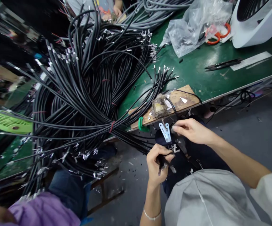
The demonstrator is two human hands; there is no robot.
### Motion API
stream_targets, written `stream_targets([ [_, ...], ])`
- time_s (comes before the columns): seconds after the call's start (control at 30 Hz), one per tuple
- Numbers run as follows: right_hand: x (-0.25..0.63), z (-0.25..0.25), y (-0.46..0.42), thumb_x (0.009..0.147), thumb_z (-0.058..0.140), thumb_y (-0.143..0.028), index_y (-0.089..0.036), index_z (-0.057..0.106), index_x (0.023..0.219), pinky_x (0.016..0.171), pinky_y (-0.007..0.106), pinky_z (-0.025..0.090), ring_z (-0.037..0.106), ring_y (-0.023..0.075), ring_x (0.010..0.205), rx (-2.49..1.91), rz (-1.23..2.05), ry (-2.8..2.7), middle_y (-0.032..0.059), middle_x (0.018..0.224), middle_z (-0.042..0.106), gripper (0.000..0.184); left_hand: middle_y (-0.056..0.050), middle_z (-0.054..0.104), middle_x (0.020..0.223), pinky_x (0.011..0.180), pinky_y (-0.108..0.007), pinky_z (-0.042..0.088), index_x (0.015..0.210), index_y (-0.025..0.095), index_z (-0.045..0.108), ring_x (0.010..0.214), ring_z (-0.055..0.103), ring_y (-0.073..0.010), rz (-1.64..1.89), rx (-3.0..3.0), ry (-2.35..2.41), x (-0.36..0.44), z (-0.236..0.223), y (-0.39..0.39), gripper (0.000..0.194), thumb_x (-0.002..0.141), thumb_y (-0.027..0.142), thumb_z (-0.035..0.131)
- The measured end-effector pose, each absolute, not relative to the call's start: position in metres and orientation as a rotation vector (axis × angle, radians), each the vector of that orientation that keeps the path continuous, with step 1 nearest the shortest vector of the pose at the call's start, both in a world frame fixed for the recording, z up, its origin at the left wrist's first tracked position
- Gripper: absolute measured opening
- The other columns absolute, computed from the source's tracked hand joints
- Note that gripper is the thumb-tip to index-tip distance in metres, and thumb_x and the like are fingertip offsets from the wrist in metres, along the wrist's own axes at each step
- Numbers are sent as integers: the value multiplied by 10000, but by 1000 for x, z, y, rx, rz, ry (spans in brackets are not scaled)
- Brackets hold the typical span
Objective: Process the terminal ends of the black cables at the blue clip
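My left hand (158, 161) is closed around the ends of several black cables (136, 142), their stripped, silvery tips sticking out past the fingers. Just above and to the right, my right hand (194, 130) has thumb and fingers pinched together; whatever is between them is too small or hidden to name. Close by its fingertips, a light blue clothes peg (165, 131) sits on the thin shaft of a small motor (159, 106). That motor is mounted on a wooden board (189, 94) at the bench edge, next to a green clamp (143, 124).
A large heap of black cables (91, 78) covers the left of the green bench (197, 75). Tweezers (222, 64), orange-handled scissors (218, 36), a plastic bag (185, 31) and a white fan-like housing (251, 31) lie to the right. Another person's purple sleeve (44, 207) is lower left.
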State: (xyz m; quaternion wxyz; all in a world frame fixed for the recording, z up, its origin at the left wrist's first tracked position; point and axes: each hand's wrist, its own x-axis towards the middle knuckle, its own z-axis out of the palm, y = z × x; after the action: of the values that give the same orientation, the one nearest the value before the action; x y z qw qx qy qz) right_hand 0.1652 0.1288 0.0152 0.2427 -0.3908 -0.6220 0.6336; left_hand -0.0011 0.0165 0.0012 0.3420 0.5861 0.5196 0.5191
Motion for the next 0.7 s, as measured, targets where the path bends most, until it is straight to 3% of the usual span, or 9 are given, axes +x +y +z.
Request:
stream_targets([
  [0.17, 129, 13, 128, 753, 649, -578, -128, 603, 599, 505, 236, 271, 356, 80, 520, -931, 1932, -1323, -40, 537, 434, 478, 7, 559, 678, 597, -237, 432, 745, 185, 643, 636, 542, -123, 1606, 1339, 1310, 0, -3, 19, 119, 756, 243, 746],
  [0.37, 113, 8, 111, 672, 738, -572, -114, 683, 666, 510, 216, 371, 488, 91, 532, -636, 2245, -581, 21, 592, 596, 461, 2, 565, 691, 607, -226, 440, 738, 176, 641, 650, 548, -121, 1590, 1307, 1399, 6, -3, 29, 101, 756, 207, 735],
  [0.53, 110, 0, 109, 733, 713, -532, -117, 704, 734, 535, 210, 401, 509, 92, 556, -484, 2318, -453, 28, 624, 613, 416, -12, 593, 702, 635, -237, 455, 742, 169, 651, 675, 567, -136, 1488, 1359, 1450, 8, 3, 31, 61, 769, 173, 705],
  [0.7, 124, -24, 110, 809, 578, -607, -134, 694, 744, 525, 239, 387, 477, 118, 582, -563, 2242, -548, 42, 649, 592, 491, -9, 590, 686, 609, -235, 444, 746, 170, 651, 653, 559, -132, 1491, 1382, 1457, 4, 3, 26, 54, 769, 160, 699],
])
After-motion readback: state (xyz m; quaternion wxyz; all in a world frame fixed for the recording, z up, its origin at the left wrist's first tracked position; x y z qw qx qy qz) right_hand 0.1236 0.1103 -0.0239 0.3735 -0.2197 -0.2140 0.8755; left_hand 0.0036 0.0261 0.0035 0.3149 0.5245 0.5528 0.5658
